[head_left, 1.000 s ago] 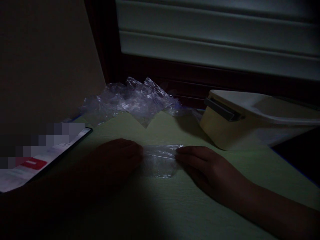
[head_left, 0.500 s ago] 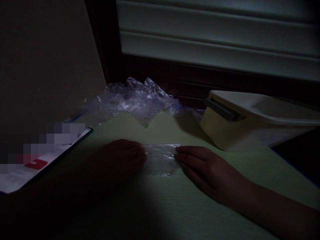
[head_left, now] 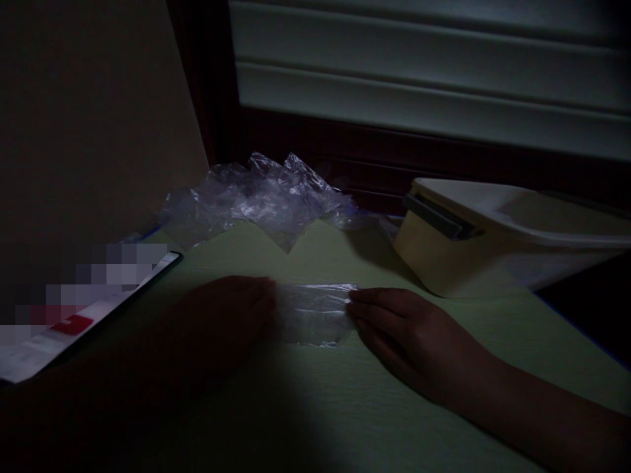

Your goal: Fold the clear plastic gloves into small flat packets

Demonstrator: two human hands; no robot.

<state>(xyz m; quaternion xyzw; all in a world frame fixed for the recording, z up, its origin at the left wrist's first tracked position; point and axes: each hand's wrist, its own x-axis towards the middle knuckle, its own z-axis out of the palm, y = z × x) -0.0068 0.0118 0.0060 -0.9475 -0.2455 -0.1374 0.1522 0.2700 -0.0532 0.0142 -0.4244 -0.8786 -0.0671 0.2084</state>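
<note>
A small clear plastic bag (head_left: 315, 315) lies flat on the green tabletop (head_left: 374, 407) in the middle of the view. My right hand (head_left: 414, 335) has its fingers pressed together on the bag's upper right corner. At the bag's left edge is my left hand (head_left: 231, 315), dark and slightly blurred; how its fingertips meet the plastic is too dim to make out. Behind both hands rises a heap of crumpled clear plastic bags (head_left: 261, 197).
A pale plastic bin (head_left: 458, 263) with a dark handle stands at the right, near the table's edge. At the left lies a phone-like screen (head_left: 44, 348), partly pixelated. Dark framing and pale slats (head_left: 419, 66) are at the back.
My left hand has shifted slightly left, showing more of the small bag's left side. My right hand and the bag are nearly unmoved.
</note>
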